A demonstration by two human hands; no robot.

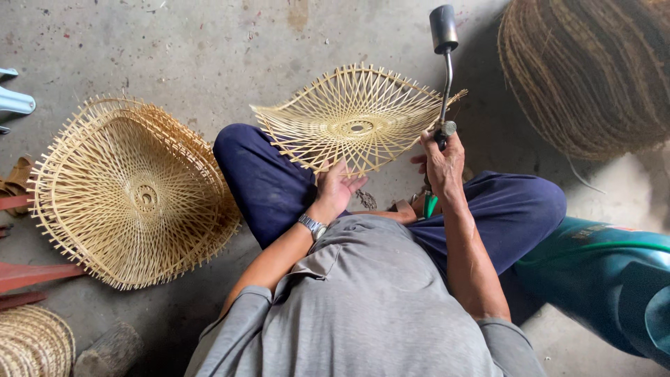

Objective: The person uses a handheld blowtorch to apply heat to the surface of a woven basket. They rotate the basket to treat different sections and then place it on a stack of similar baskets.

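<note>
My left hand [336, 187] grips the near edge of a pale woven bamboo frame [356, 119], a flat open lattice with a small round hub, held over my knees. My right hand [441, 164] is closed around the handle of a gas torch [444, 66]; its thin metal tube rises to a dark nozzle beside the frame's right edge. No flame shows. A metal watch sits on my left wrist. I sit with legs in dark blue trousers.
A stack of similar woven frames [132, 192] lies on the concrete floor at left. A large dark woven basket [590, 70] stands at upper right. A teal cylinder [607, 279] lies by my right leg. Red metal bars [28, 276] and another woven piece [31, 342] are at lower left.
</note>
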